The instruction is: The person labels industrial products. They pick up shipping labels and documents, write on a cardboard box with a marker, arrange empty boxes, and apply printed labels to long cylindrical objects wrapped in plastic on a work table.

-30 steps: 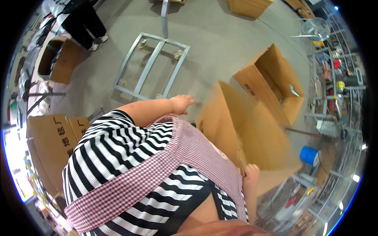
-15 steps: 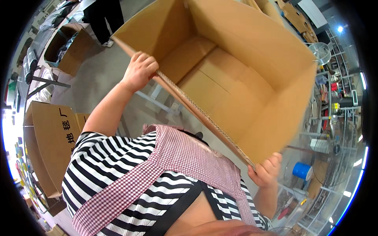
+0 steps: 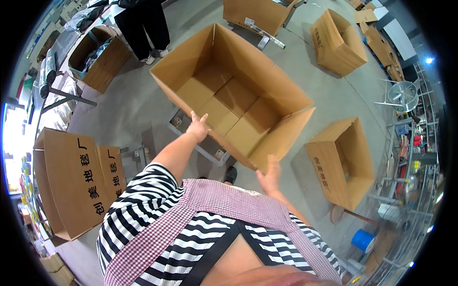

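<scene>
A large brown cardboard box [image 3: 234,133] with an open top sits in front of me, over a grey metal frame [image 3: 214,157] that shows along its near side. Its inside is bare down to the bottom panels. At the box's near rim is my left hand [image 3: 198,128], fingers spread and touching or just over the edge. My right hand [image 3: 270,176] is by the near right corner, its fingers stretched out and not wrapped round the cardboard. Whether it still touches the box is hard to tell.
Brown boxes stand at right [image 3: 334,167], far right [image 3: 334,47], far centre [image 3: 257,16] and left [image 3: 71,186]. A person's dark-trousered legs [image 3: 143,31] are beyond a filled box [image 3: 102,64]. A round fan [image 3: 402,95] and shelving [image 3: 410,143] line the right. A blue spool [image 3: 362,240] is nearer.
The large box has gone from raised and tilted close to me to lower and farther away. Both hands, earlier gripping its rim, have loosened, and the right has moved inward.
</scene>
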Tool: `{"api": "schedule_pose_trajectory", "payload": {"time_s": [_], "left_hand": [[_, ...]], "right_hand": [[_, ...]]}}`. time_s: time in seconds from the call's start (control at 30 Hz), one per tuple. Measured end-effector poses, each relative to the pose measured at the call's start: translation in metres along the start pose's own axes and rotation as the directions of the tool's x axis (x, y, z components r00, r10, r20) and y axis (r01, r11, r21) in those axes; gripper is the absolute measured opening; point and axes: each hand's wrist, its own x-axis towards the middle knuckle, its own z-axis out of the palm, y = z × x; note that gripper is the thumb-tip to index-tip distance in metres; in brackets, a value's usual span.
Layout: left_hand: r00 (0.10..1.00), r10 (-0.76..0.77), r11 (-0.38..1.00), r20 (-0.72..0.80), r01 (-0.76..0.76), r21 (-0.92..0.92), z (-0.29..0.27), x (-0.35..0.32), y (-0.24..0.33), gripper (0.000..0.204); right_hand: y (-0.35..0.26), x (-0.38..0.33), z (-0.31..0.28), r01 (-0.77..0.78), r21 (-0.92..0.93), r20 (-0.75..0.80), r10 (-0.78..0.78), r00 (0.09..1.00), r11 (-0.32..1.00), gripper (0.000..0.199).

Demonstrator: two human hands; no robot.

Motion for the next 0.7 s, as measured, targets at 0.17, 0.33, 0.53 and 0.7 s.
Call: {"api": "schedule_pose_trajectory", "payload": {"time_s": [0.17,0.33,0.53,0.7], "left_hand": [[0.950,-0.222,0.834,-0.221,0.067,-0.548,0.029,-0.003,0.026,0.092],[0.783,-0.583,0.237,0.216,0.418,-0.877,0.033,0.041,0.045,0.105],[0.866,-0.481,0.260,0.139,0.292,-0.920,0.035,0.063,0.004,0.060],[0.831,-0.535,0.303,0.151,0.356,-0.884,0.033,0.082,-0.005,0.061]], "right_hand": [[0.094,0.106,0.006,-0.694,0.529,0.021,0.810,0.586,0.488,0.097],[0.133,0.203,0.024,-0.690,0.602,0.372,0.622,0.689,0.403,0.051],[0.120,0.230,0.036,-0.631,0.440,0.293,0.562,0.773,0.639,0.025],[0.121,0.242,0.028,-0.546,0.491,0.178,0.535,0.826,0.679,0.026]]}}
